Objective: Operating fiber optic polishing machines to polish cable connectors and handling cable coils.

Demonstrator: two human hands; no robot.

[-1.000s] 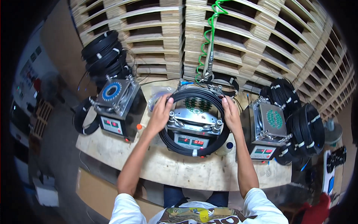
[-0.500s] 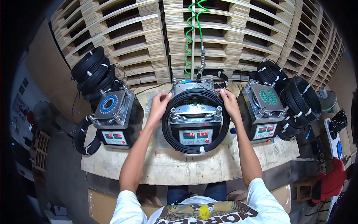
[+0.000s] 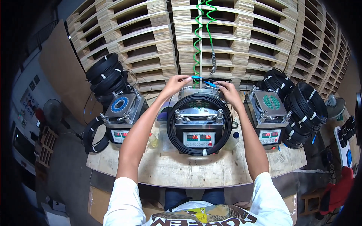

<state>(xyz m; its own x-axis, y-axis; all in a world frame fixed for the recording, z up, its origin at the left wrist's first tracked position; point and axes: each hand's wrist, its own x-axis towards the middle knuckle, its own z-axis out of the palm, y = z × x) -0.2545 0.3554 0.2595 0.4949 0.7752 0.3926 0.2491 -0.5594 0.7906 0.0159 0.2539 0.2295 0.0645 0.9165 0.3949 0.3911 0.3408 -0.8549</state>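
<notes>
A coil of black cable [image 3: 177, 128] rings the middle machine [image 3: 199, 124], a metal box with a red digital readout on its front. Both my hands are raised over the machine's far edge. My left hand [image 3: 174, 83] and my right hand [image 3: 227, 91] pinch the two ends of a thin blue connector piece [image 3: 201, 80] stretched between them. A green coiled air hose [image 3: 197, 35] with a metal nozzle hangs just behind my fingers.
Two like machines stand at the left [image 3: 121, 115] and right [image 3: 268, 118] of the wooden table [image 3: 196, 173]. Stacks of black cable coils lie at the back left [image 3: 105, 77] and right [image 3: 305, 105]. Wooden pallets [image 3: 143, 37] form the back wall. A fan [image 3: 52, 111] stands at left.
My hands have left the sides of the black coil and moved up to the machine's far edge, where they now pinch the blue piece. My head has tilted, shifting the view.
</notes>
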